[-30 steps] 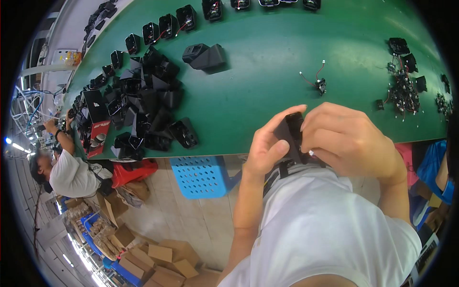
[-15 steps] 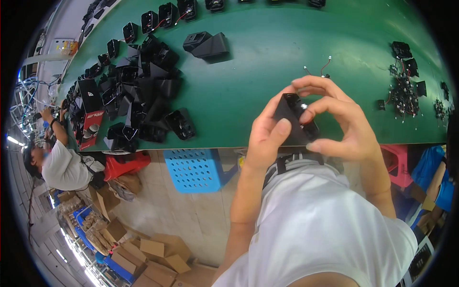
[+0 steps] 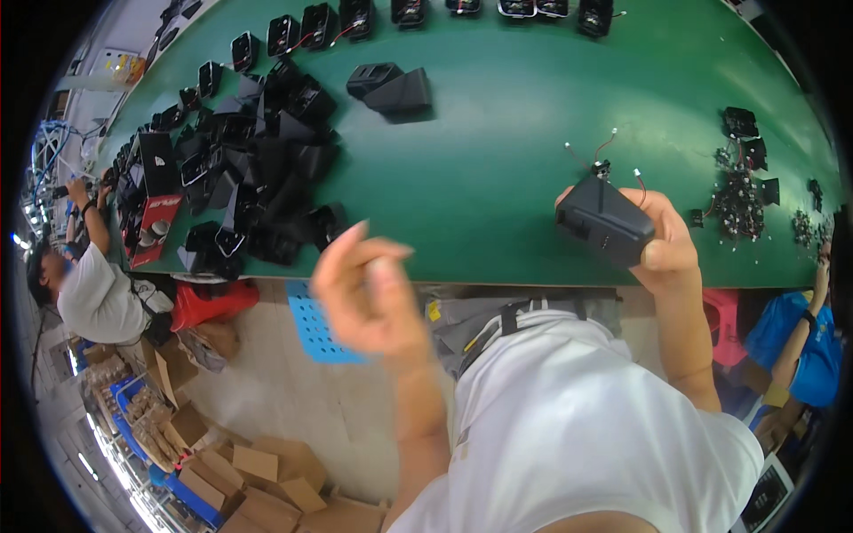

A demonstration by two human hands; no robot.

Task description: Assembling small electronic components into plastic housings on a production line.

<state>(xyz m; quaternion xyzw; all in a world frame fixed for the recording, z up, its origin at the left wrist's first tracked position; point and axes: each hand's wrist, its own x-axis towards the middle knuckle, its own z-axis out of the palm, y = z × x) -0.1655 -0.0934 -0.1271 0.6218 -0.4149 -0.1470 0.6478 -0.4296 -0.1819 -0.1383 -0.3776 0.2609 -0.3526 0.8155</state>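
1. Boxy black plastic case (image 3: pixel 606 224) is held up over the near side of the shiny green table (image 3: pixel 480 195).
2. The person's right hand (image 3: pixel 668 249) is clamped on it.
3. I see the blurry left hand (image 3: pixel 369 298), fingers loosely curled and apart, near the big pile of black plastic cases (image 3: pixel 267 169).
4. A small black part with thin wires (image 3: pixel 602 168) shows just past the held case.

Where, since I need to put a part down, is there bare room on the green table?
The widest bare patch of the green table runs from the paired black housings to the small wired part; another separates that part from the wired-parts heap. The black-housing pile crowds the left.
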